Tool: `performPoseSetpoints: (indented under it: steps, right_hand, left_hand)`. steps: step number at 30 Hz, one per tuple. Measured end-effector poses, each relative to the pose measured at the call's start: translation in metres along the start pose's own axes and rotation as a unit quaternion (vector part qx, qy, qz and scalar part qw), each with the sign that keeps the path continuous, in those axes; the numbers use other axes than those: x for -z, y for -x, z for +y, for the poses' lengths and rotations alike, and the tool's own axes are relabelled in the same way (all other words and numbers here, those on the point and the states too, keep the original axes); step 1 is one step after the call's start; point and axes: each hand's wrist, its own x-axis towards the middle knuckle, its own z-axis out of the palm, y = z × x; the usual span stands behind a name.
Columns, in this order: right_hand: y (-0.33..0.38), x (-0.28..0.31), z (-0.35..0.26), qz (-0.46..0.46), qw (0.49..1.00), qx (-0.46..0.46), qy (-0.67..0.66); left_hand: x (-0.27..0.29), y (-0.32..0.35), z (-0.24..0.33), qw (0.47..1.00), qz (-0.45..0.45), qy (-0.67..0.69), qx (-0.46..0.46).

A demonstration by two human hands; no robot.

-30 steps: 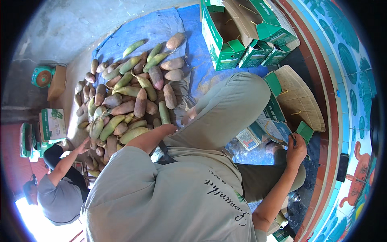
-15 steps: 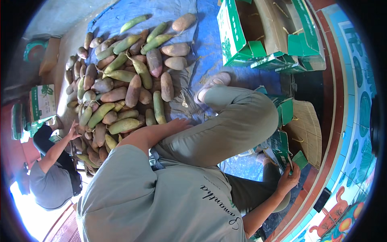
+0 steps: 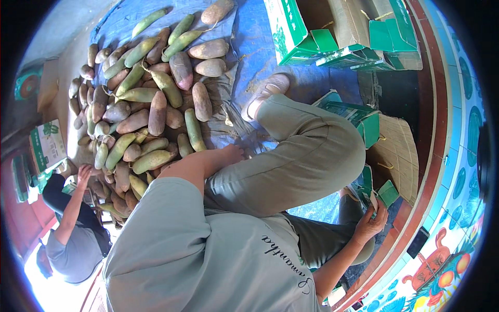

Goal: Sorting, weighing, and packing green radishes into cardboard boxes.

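One carton [image 3: 393, 151] held, right hand [image 3: 372, 221] grasping its edge
Left hand [image 3: 232, 154] well apart, beside thigh [image 3: 280, 171]; can't tell its grip.

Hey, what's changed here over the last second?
The left knee has shifted lower in the picture, and the left shoe has come into clear view. The right hand stays by the green carton flap, the left hand beside the left thigh; the vegetable pile looks unchanged.
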Motion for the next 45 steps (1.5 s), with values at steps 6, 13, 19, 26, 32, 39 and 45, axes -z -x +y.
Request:
performPoseSetpoints:
  steps: [6, 13, 19, 26, 32, 39, 45]
  right_hand:
    - [0.000, -0.002, 0.003, 0.001, 1.000, -0.006, -0.001]
    - [-0.002, -0.002, 0.000, 0.007, 1.000, -0.001, -0.012]
    - [-0.001, -0.005, 0.001, 0.007, 1.000, -0.003, 0.001]
    - [-0.002, -0.002, -0.004, 0.017, 1.000, 0.003, -0.003]
    - [-0.001, -0.005, -0.001, 0.018, 1.000, 0.000, -0.002]
    - [-0.002, 0.001, -0.005, 0.019, 0.999, -0.012, -0.023]
    - [-0.002, 0.004, -0.008, 0.015, 0.999, -0.020, -0.031]
  left_hand:
    - [-0.019, 0.018, -0.003, 0.997, -0.053, 0.015, 0.047]
    - [-0.057, 0.044, -0.005, 0.966, -0.041, 0.171, 0.187]
    - [-0.061, 0.032, -0.007, 0.940, 0.003, 0.259, 0.221]
    - [-0.038, 0.036, -0.003, 0.962, -0.004, 0.172, 0.212]
    - [-0.014, 0.052, -0.017, 0.948, 0.010, 0.161, 0.275]
    - [0.012, 0.082, -0.037, 0.911, 0.045, 0.225, 0.343]
    - [0.057, 0.112, -0.028, 0.880, 0.103, 0.224, 0.405]
